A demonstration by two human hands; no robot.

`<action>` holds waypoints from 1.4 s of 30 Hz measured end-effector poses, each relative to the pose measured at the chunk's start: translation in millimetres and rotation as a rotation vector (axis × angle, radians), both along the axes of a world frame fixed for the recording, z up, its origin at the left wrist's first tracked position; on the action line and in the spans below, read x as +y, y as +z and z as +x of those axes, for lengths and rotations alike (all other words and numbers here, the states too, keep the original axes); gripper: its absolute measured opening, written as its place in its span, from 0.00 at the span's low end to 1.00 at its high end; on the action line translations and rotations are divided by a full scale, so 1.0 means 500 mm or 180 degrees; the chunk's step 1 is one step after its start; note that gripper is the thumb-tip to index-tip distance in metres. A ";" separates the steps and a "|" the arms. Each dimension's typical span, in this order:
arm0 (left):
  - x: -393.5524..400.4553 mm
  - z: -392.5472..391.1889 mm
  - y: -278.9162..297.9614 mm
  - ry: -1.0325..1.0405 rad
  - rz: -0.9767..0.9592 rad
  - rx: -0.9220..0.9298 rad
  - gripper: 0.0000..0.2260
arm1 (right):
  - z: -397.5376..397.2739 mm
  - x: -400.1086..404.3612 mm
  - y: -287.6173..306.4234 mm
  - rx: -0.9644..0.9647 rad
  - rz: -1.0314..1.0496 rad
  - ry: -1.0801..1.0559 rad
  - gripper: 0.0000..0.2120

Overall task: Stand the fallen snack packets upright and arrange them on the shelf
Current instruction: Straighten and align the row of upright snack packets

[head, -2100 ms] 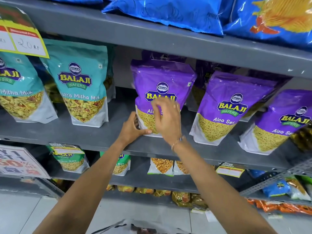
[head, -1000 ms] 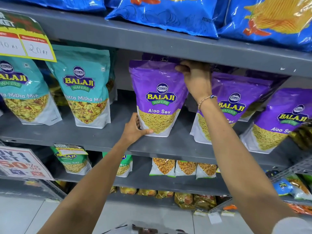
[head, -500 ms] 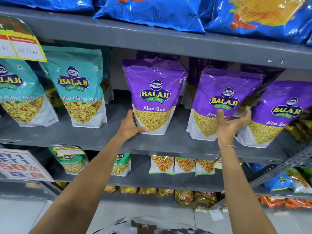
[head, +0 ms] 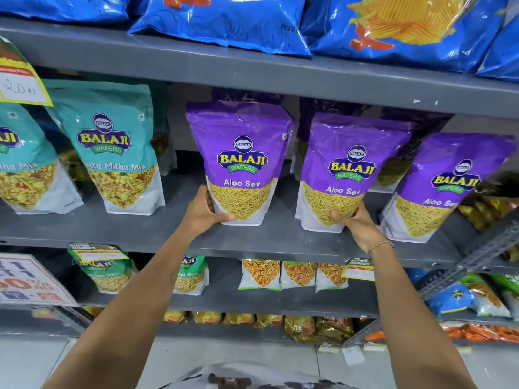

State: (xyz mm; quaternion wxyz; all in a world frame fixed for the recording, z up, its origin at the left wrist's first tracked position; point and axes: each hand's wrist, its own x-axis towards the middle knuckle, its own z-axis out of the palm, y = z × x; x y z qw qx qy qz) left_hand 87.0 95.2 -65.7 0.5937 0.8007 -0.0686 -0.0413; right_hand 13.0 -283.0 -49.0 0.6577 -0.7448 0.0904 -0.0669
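Three purple Aloo Sev packets stand on the grey middle shelf [head: 157, 231]. My left hand [head: 203, 213] grips the lower left corner of the first purple packet [head: 241, 161], which is upright. My right hand [head: 356, 223] holds the bottom right corner of the second purple packet [head: 351, 169], which tilts slightly to the right. The third purple packet [head: 452, 186] leans to the right at the far right, untouched. More purple packets stand in shadow behind these.
Two teal Khatta Mitha Mix packets [head: 112, 147] stand to the left on the same shelf. Blue chip bags [head: 224, 21] fill the shelf above. Smaller packets [head: 261, 273] and price tags [head: 361, 269] line the shelves below. A slanted metal bracket [head: 477, 256] juts out at right.
My right hand has moved from the gap between the second and third packets to the bottom of the second packet and closed on it. My left hand has stayed on the first packet.
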 end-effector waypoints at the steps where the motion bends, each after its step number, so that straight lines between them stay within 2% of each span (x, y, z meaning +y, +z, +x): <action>1: -0.001 -0.005 0.001 -0.0008 -0.0002 0.0026 0.40 | 0.001 -0.002 -0.003 0.0023 -0.0027 -0.0015 0.49; 3: -0.016 -0.018 0.004 0.0018 -0.0032 -0.0008 0.42 | -0.001 -0.009 -0.003 0.0077 -0.0071 -0.0056 0.48; 5: -0.033 -0.055 0.006 0.0568 -0.0175 -0.0271 0.43 | -0.003 0.000 -0.004 0.0115 -0.0136 -0.0113 0.45; 6: -0.051 -0.079 0.005 0.1019 -0.0295 -0.0459 0.41 | -0.005 0.000 -0.008 0.0056 -0.0171 -0.0243 0.42; 8: -0.110 -0.138 0.001 0.1647 -0.0403 -0.0822 0.32 | -0.019 -0.008 -0.010 -0.0276 -0.0069 -0.0914 0.27; 10: -0.192 -0.195 0.004 0.1309 -0.0318 -0.0988 0.22 | -0.053 -0.032 0.001 -0.0780 0.0029 -0.1985 0.12; 11: -0.235 -0.213 0.010 0.0904 -0.0256 -0.0956 0.19 | -0.073 -0.050 0.012 -0.0976 -0.0023 -0.2580 0.09; 12: -0.284 -0.223 0.017 0.0495 -0.0211 -0.0866 0.19 | -0.095 -0.081 0.025 -0.1127 -0.0063 -0.3130 0.11; 13: -0.322 -0.220 0.022 0.0149 -0.0193 -0.0776 0.23 | -0.110 -0.112 0.034 -0.1266 -0.0033 -0.3546 0.14; 15: -0.404 -0.205 0.037 -0.0127 -0.0294 -0.0616 0.41 | -0.139 -0.196 0.060 -0.1459 0.0009 -0.3842 0.15; 17: -0.436 -0.174 0.049 0.0017 -0.0323 -0.0404 0.58 | -0.136 -0.253 0.064 -0.1512 -0.0053 -0.3434 0.07; 18: -0.447 -0.153 0.052 0.0069 -0.0319 -0.0282 0.61 | -0.128 -0.283 0.061 -0.1488 0.0016 -0.3089 0.04; 19: -0.457 -0.138 0.056 0.0097 -0.0303 -0.0167 0.63 | -0.122 -0.313 0.053 -0.1364 0.0094 -0.2742 0.07; 21: -0.466 -0.114 0.056 0.0050 -0.0308 -0.0059 0.63 | -0.111 -0.361 0.032 -0.0851 -0.0042 -0.1931 0.18; 23: -0.475 -0.107 0.045 0.0092 -0.0338 -0.0027 0.55 | -0.115 -0.388 0.007 -0.0240 -0.0507 -0.1067 0.24; 25: -0.470 -0.111 0.032 0.0278 -0.0243 0.0032 0.47 | -0.119 -0.404 -0.018 -0.0118 -0.0455 -0.0597 0.29; 30: -0.460 -0.106 0.018 0.0443 -0.0053 0.0157 0.43 | -0.115 -0.399 -0.014 -0.0270 -0.0104 -0.0622 0.37; 42: -0.474 -0.112 0.037 0.0480 0.0109 0.0141 0.37 | -0.097 -0.380 -0.026 -0.0331 -0.0041 -0.0779 0.39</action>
